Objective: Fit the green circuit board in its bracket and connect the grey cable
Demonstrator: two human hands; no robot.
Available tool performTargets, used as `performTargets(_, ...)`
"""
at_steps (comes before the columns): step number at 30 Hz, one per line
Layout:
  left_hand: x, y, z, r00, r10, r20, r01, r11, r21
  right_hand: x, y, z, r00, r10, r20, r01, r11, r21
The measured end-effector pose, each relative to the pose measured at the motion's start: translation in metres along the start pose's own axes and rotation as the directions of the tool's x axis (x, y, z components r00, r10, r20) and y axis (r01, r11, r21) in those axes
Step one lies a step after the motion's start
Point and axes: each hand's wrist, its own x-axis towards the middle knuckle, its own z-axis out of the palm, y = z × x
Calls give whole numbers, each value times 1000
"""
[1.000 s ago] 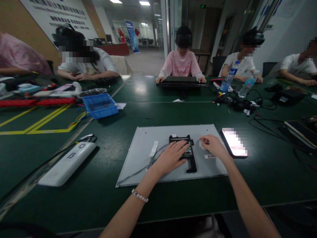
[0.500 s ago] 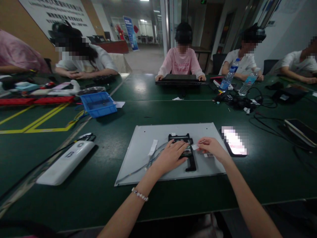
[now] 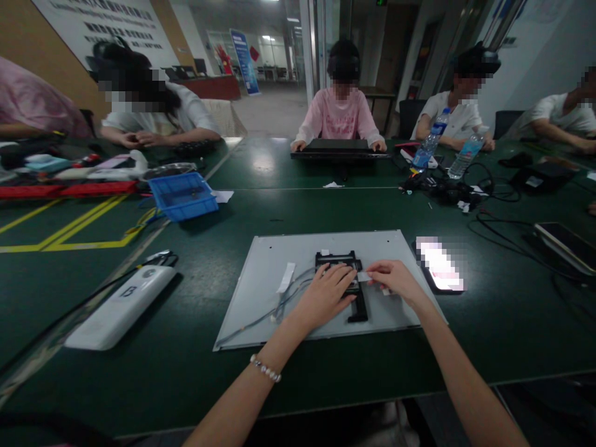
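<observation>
A flat light-grey panel lies in front of me with a black plastic bracket on it. My left hand rests over the bracket, fingers stretched out, and covers much of it and whatever it holds. Between the fingertips of my right hand is a small white strip, like tape or a label. The strip reaches to the bracket's right side; I cannot tell whether it is stuck down. Grey cables run from under my left hand across the panel. Another white strip lies left of the bracket.
A lit phone lies right of the panel, a white power bank to the left. Beyond stand a blue bin, two bottles and tangled black cables. Several people sit around the green table.
My right hand has moved slightly left, bringing the white strip up to the bracket near my left fingertips. My left hand stays over the bracket.
</observation>
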Motion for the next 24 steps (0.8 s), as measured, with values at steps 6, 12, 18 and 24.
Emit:
performTargets(6, 1, 4, -2, 1000, 17, -23, -17, 1000, -11, 0, 0, 3, 999, 32, 15, -32, 999, 26)
performTargets(12, 3, 6, -3, 998, 58, 4, -58, 998, 1, 5, 9, 4, 998, -3, 55, 1, 999, 41)
performTargets(18, 5, 7, -2, 998, 63, 5, -63, 998, 3, 6, 11, 5, 997, -53, 51, 56, 996, -62)
performTargets(24, 5, 7, -1, 998, 66, -8, -67, 998, -21, 2, 8, 2, 983, -183, 13, 181, 958, -222)
